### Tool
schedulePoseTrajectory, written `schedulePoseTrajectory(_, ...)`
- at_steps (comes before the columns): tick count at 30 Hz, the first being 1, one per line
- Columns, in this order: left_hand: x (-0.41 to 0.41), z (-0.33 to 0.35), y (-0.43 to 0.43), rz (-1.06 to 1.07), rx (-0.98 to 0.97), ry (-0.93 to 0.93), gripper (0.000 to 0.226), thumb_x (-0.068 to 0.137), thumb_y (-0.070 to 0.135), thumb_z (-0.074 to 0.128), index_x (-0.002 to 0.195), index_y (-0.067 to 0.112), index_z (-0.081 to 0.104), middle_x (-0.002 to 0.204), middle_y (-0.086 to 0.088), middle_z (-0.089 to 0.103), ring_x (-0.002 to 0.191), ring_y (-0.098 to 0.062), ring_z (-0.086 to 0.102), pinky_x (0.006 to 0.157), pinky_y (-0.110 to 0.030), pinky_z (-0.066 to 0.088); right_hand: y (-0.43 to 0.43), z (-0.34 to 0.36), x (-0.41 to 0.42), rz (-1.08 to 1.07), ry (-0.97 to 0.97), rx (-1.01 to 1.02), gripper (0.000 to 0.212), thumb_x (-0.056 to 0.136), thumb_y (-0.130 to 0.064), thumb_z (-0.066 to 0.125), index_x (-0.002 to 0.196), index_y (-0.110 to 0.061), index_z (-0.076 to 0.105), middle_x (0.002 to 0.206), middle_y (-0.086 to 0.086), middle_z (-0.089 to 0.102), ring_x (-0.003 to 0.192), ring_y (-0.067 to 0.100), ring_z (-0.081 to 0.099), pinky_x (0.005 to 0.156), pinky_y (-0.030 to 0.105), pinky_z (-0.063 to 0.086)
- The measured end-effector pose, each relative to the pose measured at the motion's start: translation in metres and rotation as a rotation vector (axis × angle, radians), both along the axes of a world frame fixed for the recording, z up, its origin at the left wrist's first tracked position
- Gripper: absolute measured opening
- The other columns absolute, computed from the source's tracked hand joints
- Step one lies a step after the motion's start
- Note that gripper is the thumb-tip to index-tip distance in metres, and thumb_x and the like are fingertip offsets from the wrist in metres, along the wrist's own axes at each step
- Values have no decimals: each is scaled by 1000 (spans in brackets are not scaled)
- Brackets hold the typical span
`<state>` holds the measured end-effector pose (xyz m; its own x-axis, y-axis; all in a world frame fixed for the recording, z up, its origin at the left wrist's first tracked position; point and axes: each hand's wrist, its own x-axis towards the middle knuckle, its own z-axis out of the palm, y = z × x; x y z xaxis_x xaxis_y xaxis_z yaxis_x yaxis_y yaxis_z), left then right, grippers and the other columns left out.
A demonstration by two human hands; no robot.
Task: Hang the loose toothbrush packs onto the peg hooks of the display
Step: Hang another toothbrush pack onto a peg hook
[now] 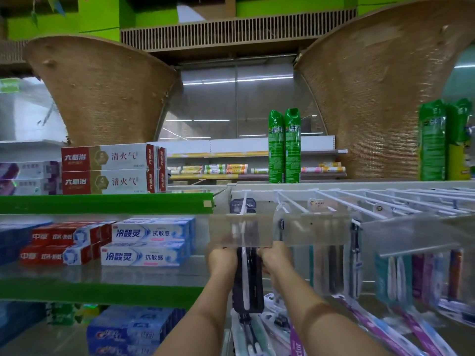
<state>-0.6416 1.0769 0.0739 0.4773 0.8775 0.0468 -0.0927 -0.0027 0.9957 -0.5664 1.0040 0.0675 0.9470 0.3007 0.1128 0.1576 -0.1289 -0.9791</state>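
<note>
A dark toothbrush pack (pixel 248 281) with a white brush inside hangs upright on the leftmost white peg hook (pixel 244 202). My left hand (pixel 221 260) grips its left edge and my right hand (pixel 275 259) grips its right edge, both just below a clear price strip (pixel 240 231). The pack's top is blurred behind that strip. More packs (pixel 331 268) hang from hooks to the right. Several loose packs (pixel 259 330) lie heaped below my forearms.
White peg hooks (pixel 359 201) run in a row to the right under the shelf top. Toothpaste boxes (pixel 146 242) fill the green shelves on the left. Green spray cans (pixel 284 146) stand on top. Purple packs (pixel 401 327) lie at the lower right.
</note>
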Motion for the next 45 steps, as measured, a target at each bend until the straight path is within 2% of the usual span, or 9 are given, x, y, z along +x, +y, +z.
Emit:
schedulePoseTrajectory(4, 13, 1, 4, 32, -106, -87, 24, 93, 17, 53, 69, 14, 52, 73, -6, 56, 72, -22, 52, 61, -26, 45, 7, -2, 5, -44, 22, -11, 20, 80, -28, 61, 79, -10, 69, 80, 11, 71, 76, 30, 69, 69, 40, 58)
schedulePoseTrajectory(9, 30, -2, 14, 84, -7, -70, 26, 94, 25, 52, 70, 14, 52, 92, -20, 63, 78, -26, 55, 77, -40, 50, 17, -4, 9, -67, 32, 47, 18, 81, -27, 59, 84, -10, 64, 83, 12, 65, 72, 28, 61, 62, 32, 46)
schedulePoseTrajectory(13, 31, 8, 16, 147, 163, -20, 20, 101, 22, 40, 107, 12, 56, 101, -8, 62, 101, -21, 57, 80, -27, 44, 42, -17, 15, 0, -74, 98, 32, 72, -33, 54, 96, -15, 64, 99, 13, 66, 94, 35, 62, 84, 44, 53)
schedulePoseTrajectory(18, 36, 6, 20, 100, 290, 124, 23, 101, 21, 38, 88, 11, 54, 78, 1, 47, 89, -17, 49, 75, -30, 39, 51, -26, 27, 78, -93, 79, 23, 78, -30, 55, 96, -19, 64, 98, 8, 66, 94, 30, 61, 89, 47, 52)
schedulePoseTrajectory(22, 33, -3, 17, -40, 174, 79, 28, 97, 15, 46, 121, 5, 56, 110, -13, 60, 110, -31, 57, 96, -40, 46, 32, -16, 17, 37, -92, 43, 22, 79, -28, 57, 94, -12, 62, 95, 12, 65, 91, 33, 62, 82, 44, 54)
schedulePoseTrajectory(26, 32, -17, 10, 14, 25, 19, 21, 92, 12, 51, 112, 6, 54, 113, -22, 60, 104, -37, 59, 95, -44, 49, 2, -13, 0, 25, -108, -30, 6, 86, -9, 53, 90, -11, 57, 77, 1, 55, 69, 17, 51, 58, 24, 37)
schedulePoseTrajectory(32, 14, -34, -21, 12, 137, 106, 23, 91, 4, 45, 103, 19, 58, 97, 0, 59, 84, -22, 55, 73, -26, 41, -18, -40, -16, 29, -53, -205, 11, 90, -10, 48, 87, -16, 57, 84, 1, 58, 81, 23, 54, 70, 29, 43)
schedulePoseTrajectory(38, -3, -72, -45, -60, 132, 189, 28, 85, -1, 43, 102, 16, 59, 103, -14, 65, 92, -31, 59, 81, -37, 50, -35, -64, -44, 96, -72, -391, 19, 88, -13, 48, 71, -19, 52, 91, 7, 60, 79, 21, 52, 68, 25, 38)
schedulePoseTrajectory(45, -10, -100, -42, -87, 5, 395, 46, 86, 21, 52, 130, 8, 51, 135, -18, 51, 125, -35, 47, 106, -43, 39, -47, -74, -67, 155, -146, -583, 35, 96, -30, 44, 123, -13, 58, 124, 11, 61, 113, 28, 59, 89, 30, 46)
